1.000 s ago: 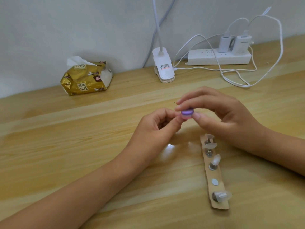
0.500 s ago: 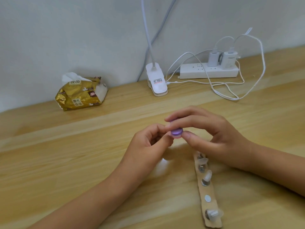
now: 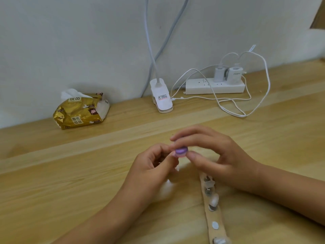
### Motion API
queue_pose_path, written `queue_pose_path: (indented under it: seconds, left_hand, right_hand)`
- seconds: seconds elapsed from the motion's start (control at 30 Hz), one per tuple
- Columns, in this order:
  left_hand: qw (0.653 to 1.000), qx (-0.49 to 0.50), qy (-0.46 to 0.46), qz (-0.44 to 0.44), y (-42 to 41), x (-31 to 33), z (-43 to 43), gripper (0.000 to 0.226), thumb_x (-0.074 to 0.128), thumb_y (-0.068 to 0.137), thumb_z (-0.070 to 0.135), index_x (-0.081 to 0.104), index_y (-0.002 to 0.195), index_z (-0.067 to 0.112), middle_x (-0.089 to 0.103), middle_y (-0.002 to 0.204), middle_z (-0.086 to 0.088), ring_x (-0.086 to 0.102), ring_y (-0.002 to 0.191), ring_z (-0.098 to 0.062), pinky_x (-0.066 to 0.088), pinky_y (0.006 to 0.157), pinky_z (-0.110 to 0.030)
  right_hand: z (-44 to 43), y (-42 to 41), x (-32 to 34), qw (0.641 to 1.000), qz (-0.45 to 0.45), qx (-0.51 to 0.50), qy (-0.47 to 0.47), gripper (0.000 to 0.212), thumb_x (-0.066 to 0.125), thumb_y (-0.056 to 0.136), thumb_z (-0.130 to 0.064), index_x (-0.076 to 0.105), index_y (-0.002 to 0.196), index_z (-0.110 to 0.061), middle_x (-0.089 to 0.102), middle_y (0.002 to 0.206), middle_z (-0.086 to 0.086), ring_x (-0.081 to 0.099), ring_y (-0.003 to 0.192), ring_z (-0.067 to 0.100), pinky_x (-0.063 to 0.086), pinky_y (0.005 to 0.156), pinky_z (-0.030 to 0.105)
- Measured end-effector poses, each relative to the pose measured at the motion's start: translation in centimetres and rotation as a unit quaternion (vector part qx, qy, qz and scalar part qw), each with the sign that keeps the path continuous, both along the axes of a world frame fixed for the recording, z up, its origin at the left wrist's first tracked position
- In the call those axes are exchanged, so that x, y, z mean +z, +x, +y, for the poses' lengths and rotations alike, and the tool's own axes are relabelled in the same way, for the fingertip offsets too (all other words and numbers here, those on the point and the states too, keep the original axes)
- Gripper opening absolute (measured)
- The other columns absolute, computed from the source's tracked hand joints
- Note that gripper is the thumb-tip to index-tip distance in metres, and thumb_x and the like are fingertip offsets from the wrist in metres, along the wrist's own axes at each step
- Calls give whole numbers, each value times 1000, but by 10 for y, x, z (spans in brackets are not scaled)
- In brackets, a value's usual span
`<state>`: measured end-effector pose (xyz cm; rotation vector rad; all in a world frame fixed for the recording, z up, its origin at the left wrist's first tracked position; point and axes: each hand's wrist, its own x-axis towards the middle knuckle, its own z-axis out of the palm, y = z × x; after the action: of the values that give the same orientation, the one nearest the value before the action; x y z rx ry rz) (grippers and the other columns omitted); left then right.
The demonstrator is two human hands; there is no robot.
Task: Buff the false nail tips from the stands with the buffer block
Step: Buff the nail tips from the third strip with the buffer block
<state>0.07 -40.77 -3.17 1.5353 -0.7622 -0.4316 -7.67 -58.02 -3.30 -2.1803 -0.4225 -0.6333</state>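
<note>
My right hand (image 3: 219, 155) pinches a small purple buffer block (image 3: 181, 151) between thumb and fingers, above the table. My left hand (image 3: 153, 166) has its fingers curled, thumb and forefinger pinched together right at the block's left end. It holds a small pale false nail tip (image 3: 174, 154) there, mostly hidden by the fingertips. Below my right hand lies a tan strip (image 3: 216, 218) with several small metal stands. Clear nail tips sit on stands near the strip's top (image 3: 209, 183), middle (image 3: 214, 199) and bottom (image 3: 219, 241). One round spot (image 3: 215, 225) on the strip is bare.
A gold tissue pack (image 3: 80, 111) lies at the back left by the wall. A white clip lamp base (image 3: 162, 98) stands at the back middle. A white power strip (image 3: 215, 86) with chargers and looping white cables (image 3: 233, 110) lies at the back right.
The view has tilted up, so hands and strip sit lower in the frame. Both hands stay together at the buffer block with only small shifts.
</note>
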Motion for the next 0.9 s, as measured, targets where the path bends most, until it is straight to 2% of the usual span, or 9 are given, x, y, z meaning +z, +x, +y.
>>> queue_pose_path:
  seconds: [0.07,0.2,0.3,0.4,0.5,0.6,0.73,0.8,0.9]
  left_hand:
    - [1000,4,1,-5,0,0,0,10,61,84,23,68,80,18,58,60,12,55,58,1,43,59,-9]
    - [1000,3,4,-6,-1,2,0,14,59,89,13,66,78,17,58,60,12,54,58,0,42,58,-10]
    - [1000,8,4,5,-2,3,1,12,61,82,26,66,78,17,56,59,12,53,59,-2,41,59,-10]
    - [1000,7,6,4,-3,2,1,13,62,84,24,67,72,22,57,62,9,51,63,-8,40,59,-14]
    - [1000,15,-1,14,-3,0,2,17,68,85,32,69,81,15,59,63,9,54,62,-4,42,62,-13]
    - [999,15,-1,38,-1,0,2,20,68,85,33,70,78,15,63,64,6,58,62,-4,44,62,-13]
    - [998,16,15,65,3,1,1,14,71,70,30,74,76,17,68,68,2,61,67,-5,44,62,-11]
    - [997,31,8,71,4,5,-2,10,77,68,30,75,74,22,66,65,0,58,62,-7,42,59,-12]
    - [996,45,-1,74,6,7,-4,21,81,66,39,76,75,20,59,59,0,48,56,-12,35,55,-16]
  right_hand:
    - [-1,1,1,999,13,-14,28,22,60,93,-10,71,112,-11,65,117,2,60,115,15,47,99,34]
    - [2,-1,0,1000,-11,9,-20,24,58,94,-13,71,114,-10,64,120,5,60,116,16,47,99,32]
    - [1,-1,2,1000,9,-9,25,22,59,94,-12,71,113,-10,65,119,3,60,116,14,47,100,32]
    - [3,-2,0,1000,-2,18,-3,25,56,94,-12,70,114,-10,63,121,4,60,117,16,46,99,27]
    - [2,1,-2,998,24,-14,55,24,60,94,-11,71,114,-16,65,118,-3,60,117,13,46,99,25]
    - [-1,1,-3,997,33,-15,72,26,60,93,-9,72,114,-17,65,119,-5,60,118,13,46,100,26]
    - [-2,2,-3,998,-11,9,59,21,62,96,-20,70,115,-20,62,122,-7,62,115,16,47,98,27]
    - [-2,4,-1,997,-20,-2,69,20,62,96,-29,69,115,-26,62,119,-10,63,112,16,48,96,26]
    - [-3,7,2,996,-26,-13,82,19,64,95,-33,68,114,-31,61,116,-11,65,106,14,47,94,20]
